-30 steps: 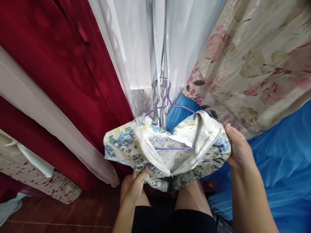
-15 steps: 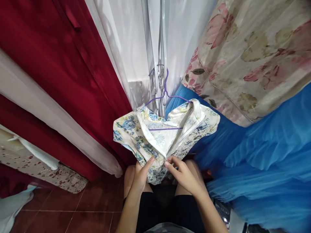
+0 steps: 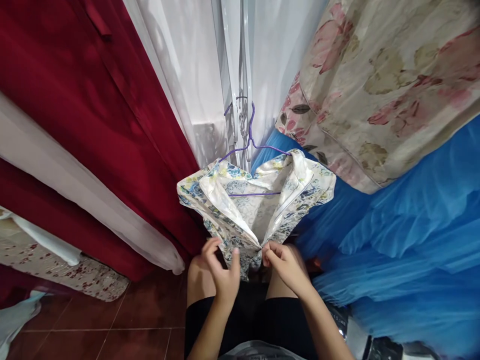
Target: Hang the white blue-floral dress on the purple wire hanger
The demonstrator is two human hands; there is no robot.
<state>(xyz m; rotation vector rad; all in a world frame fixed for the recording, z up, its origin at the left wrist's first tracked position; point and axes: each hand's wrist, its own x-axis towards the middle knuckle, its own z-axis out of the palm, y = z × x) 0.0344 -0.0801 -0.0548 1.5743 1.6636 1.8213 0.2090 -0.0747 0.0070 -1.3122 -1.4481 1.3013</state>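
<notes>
A white dress with blue and yellow flowers point(image 3: 221, 220) hangs in front of me on a purple wire hanger point(image 3: 250, 137). Its front or back is parted in a V, and the pale inside shows. Beside the lower left of the dress, my left hand point(image 3: 224, 272) is open, thumb and fingers spread. My right hand point(image 3: 282, 260) is closed in a pinch at the bottom point of the V. A small dark spot, perhaps a zipper slider, sits by its fingertips; the exact bit pinched is hidden.
Red and white cloths point(image 3: 123, 125) hang on the left, and a blue ruffled fabric point(image 3: 405, 215) on the right below a floral cloth point(image 3: 375, 100). White straps point(image 3: 240, 60) hang behind the hanger. Underneath is a red tiled floor point(image 3: 86, 320).
My left hand has let go of the dress and spread its fingers, moving slightly away. My right hand stays pinched at the V's bottom, shifted slightly right. The opening looks wider.
</notes>
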